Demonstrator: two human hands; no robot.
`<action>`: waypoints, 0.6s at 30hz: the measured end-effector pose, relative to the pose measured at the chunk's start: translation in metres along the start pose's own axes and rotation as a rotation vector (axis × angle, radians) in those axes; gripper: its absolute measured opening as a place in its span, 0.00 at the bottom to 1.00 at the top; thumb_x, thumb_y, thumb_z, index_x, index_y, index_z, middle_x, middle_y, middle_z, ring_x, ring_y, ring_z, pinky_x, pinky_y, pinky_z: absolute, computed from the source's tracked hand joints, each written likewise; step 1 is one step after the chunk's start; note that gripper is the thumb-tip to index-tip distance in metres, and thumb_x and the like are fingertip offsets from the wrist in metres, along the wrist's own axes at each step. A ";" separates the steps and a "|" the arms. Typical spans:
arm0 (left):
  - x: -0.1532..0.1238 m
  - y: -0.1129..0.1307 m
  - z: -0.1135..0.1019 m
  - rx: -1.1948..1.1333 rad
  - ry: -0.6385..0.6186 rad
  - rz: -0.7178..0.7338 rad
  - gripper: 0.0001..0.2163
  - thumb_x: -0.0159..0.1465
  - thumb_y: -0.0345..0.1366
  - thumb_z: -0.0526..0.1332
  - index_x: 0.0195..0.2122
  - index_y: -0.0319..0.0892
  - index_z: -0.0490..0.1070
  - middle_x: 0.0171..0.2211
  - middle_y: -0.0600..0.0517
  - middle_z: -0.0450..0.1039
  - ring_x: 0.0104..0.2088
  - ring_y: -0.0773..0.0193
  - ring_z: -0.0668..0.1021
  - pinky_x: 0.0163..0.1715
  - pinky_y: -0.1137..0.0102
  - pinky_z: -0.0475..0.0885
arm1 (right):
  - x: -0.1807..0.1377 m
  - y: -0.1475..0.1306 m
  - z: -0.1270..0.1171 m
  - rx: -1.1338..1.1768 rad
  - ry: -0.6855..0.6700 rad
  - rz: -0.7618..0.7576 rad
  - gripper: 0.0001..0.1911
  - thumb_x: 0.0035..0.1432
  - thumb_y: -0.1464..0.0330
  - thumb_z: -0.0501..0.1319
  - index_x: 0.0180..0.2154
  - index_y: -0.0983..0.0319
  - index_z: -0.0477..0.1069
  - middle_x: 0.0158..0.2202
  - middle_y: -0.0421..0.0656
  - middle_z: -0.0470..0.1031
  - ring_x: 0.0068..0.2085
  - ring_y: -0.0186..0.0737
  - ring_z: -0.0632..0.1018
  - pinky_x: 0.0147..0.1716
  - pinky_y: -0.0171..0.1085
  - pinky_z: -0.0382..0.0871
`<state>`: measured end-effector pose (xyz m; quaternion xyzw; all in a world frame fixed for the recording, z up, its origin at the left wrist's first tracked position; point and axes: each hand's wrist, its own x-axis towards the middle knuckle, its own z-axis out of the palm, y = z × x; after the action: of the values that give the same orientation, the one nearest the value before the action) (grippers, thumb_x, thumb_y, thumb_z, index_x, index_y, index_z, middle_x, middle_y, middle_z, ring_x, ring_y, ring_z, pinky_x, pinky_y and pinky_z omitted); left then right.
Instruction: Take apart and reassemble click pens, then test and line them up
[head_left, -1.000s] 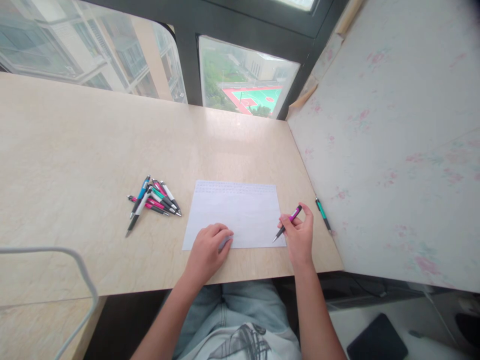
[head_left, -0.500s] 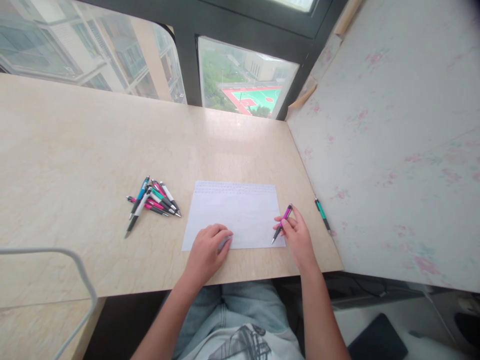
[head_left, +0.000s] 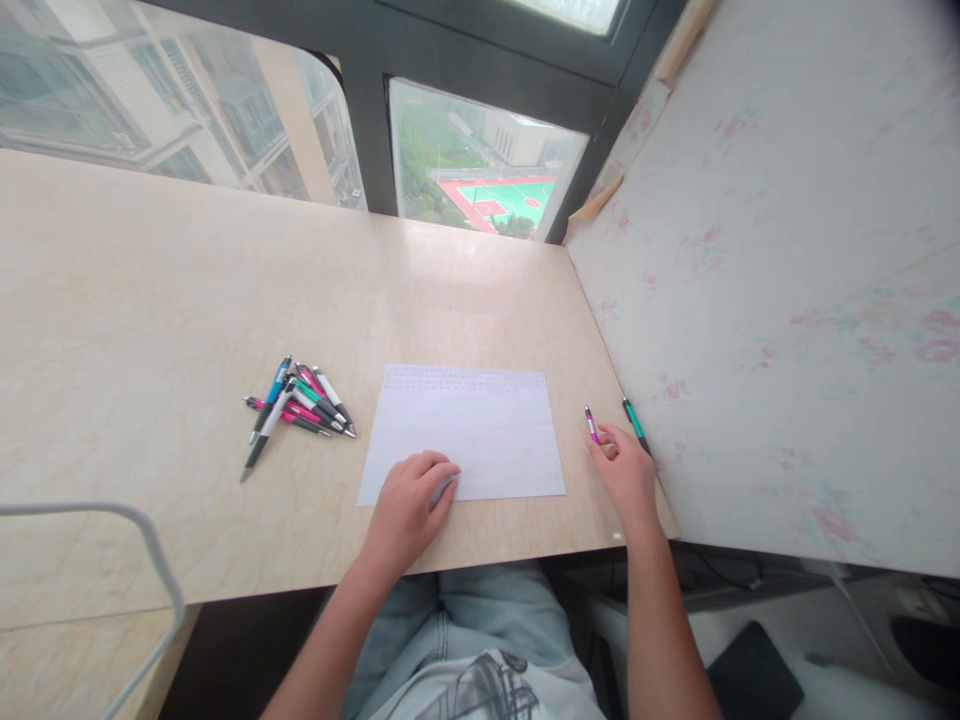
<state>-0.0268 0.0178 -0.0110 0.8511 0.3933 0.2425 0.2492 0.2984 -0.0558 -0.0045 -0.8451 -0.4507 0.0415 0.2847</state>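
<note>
On the lower left of a white sheet of paper (head_left: 480,430) rests my left hand (head_left: 411,505). Its fingers are loosely bent against the sheet, thumb apart from them, and it holds nothing. Rows of small handwriting run along the sheet's top edge. To the right of the paper, my right hand (head_left: 624,468) is closed on a purple pen (head_left: 591,422); the pen's upper part sticks out past the fingertips and its lower part is hidden by the hand. Just beyond that hand, a green and black pen (head_left: 634,420) lies by the wall.
A pile of several pens (head_left: 304,405) in pink, green, blue and white lies left of the paper. A grey cable (head_left: 150,535) curves over the lower left of the table (head_left: 187,290). A flower-patterned wall (head_left: 787,300) borders the table's right side, and windows stand behind.
My right hand has moved right, off the paper's lower right corner, taking the purple pen toward the green pen. The purple pen's top now tilts to the left. My left hand stays on the sheet.
</note>
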 end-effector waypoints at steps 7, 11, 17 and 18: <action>-0.001 0.001 -0.001 0.014 0.002 -0.003 0.06 0.67 0.34 0.56 0.41 0.45 0.72 0.42 0.48 0.75 0.41 0.57 0.76 0.43 0.60 0.70 | -0.004 0.011 -0.003 -0.031 0.040 0.033 0.22 0.58 0.56 0.55 0.41 0.66 0.77 0.35 0.49 0.79 0.27 0.39 0.72 0.34 0.40 0.66; 0.001 0.002 -0.002 0.012 0.008 0.001 0.07 0.67 0.34 0.56 0.41 0.45 0.73 0.41 0.48 0.76 0.40 0.57 0.76 0.42 0.61 0.70 | -0.009 0.011 0.000 -0.053 0.018 0.068 0.21 0.59 0.55 0.55 0.38 0.64 0.77 0.34 0.48 0.79 0.30 0.41 0.73 0.34 0.39 0.65; 0.001 0.002 -0.001 0.008 0.005 0.000 0.07 0.67 0.34 0.56 0.41 0.45 0.73 0.42 0.48 0.76 0.41 0.57 0.76 0.43 0.60 0.70 | -0.008 0.006 0.005 -0.108 0.063 0.043 0.25 0.56 0.51 0.57 0.41 0.65 0.76 0.36 0.50 0.77 0.33 0.44 0.72 0.36 0.41 0.63; 0.001 0.002 -0.001 0.009 0.009 0.000 0.07 0.67 0.34 0.56 0.41 0.45 0.73 0.41 0.48 0.76 0.41 0.57 0.76 0.43 0.60 0.70 | -0.008 0.004 0.005 -0.103 0.065 0.044 0.26 0.56 0.50 0.58 0.42 0.65 0.76 0.36 0.50 0.77 0.32 0.44 0.72 0.36 0.41 0.63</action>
<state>-0.0262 0.0176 -0.0089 0.8511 0.3955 0.2444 0.2437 0.2951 -0.0612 -0.0125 -0.8691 -0.4240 -0.0031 0.2546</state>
